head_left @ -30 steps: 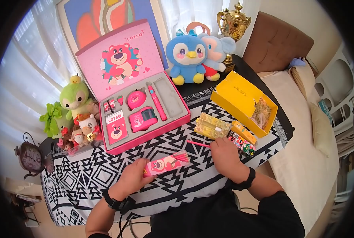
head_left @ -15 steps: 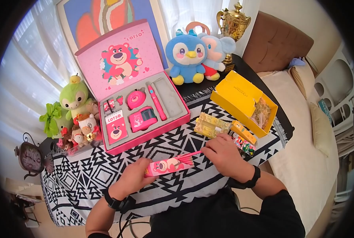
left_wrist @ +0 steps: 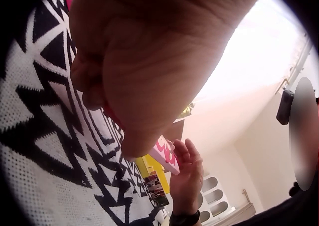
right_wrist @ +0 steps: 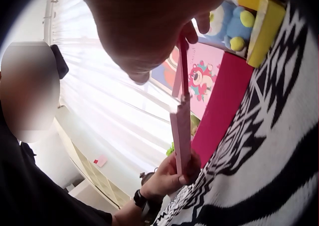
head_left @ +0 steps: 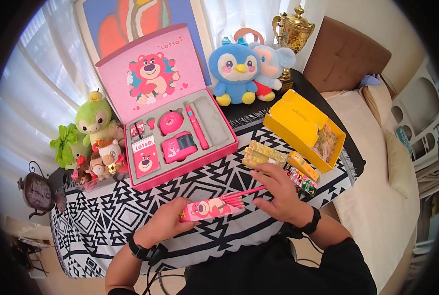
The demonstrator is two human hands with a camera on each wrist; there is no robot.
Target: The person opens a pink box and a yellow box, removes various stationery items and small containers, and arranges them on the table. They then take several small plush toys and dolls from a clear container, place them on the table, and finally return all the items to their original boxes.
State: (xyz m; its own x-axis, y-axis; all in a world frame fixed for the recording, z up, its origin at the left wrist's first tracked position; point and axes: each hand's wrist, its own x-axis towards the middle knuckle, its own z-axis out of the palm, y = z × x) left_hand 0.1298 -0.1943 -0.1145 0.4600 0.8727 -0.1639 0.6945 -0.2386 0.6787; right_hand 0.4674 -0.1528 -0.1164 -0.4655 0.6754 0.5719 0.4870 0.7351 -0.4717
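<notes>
Low over the patterned cloth, my left hand grips a pink bear-printed pencil box. Several pink pencils stick out of its right end. One pencil reaches much farther out than the others, its outer end at the fingers of my right hand. That hand is spread, thumb apart from the fingers, palm toward the pencil tips. In the left wrist view the left hand hides most of the box, and the right palm shows beyond it.
A pink gift box with lid raised holds a notepad, a sharpener and other stationery. A yellow box, a floral carton and small patterned boxes lie at right. Plush toys and a gold trophy stand behind.
My right hand has brought a loose pencil left from the cloth to the box's open end, then spread its fingers. The left hand keeps its grip on the box.
</notes>
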